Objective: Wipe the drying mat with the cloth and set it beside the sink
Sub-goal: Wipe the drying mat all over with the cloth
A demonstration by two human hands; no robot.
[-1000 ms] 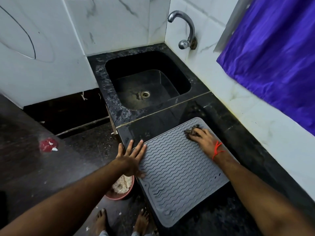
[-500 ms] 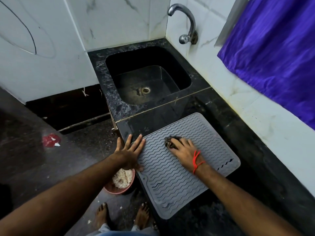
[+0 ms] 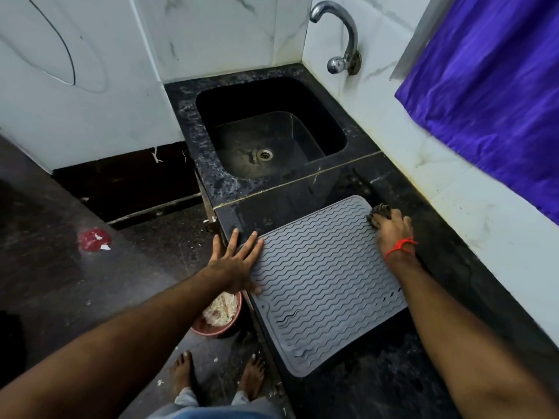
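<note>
A grey ribbed drying mat [image 3: 320, 282] lies flat on the black stone counter [image 3: 378, 388], just in front of the black sink [image 3: 272, 140]. My left hand [image 3: 236, 264] lies flat with spread fingers on the mat's left edge. My right hand [image 3: 391, 229], with a red thread at the wrist, presses a small dark cloth [image 3: 381, 210] at the mat's far right corner. Most of the cloth is hidden under the fingers.
A metal tap [image 3: 341, 37] juts from the tiled wall above the sink. A purple curtain [image 3: 496, 86] hangs on the right. On the floor stand a pink bowl of scraps [image 3: 219, 316], a red scrap [image 3: 93, 238] and my bare feet [image 3: 217, 376].
My right hand slid the cloth from the mat's middle out to its far right corner. My left hand stayed flat on the left edge.
</note>
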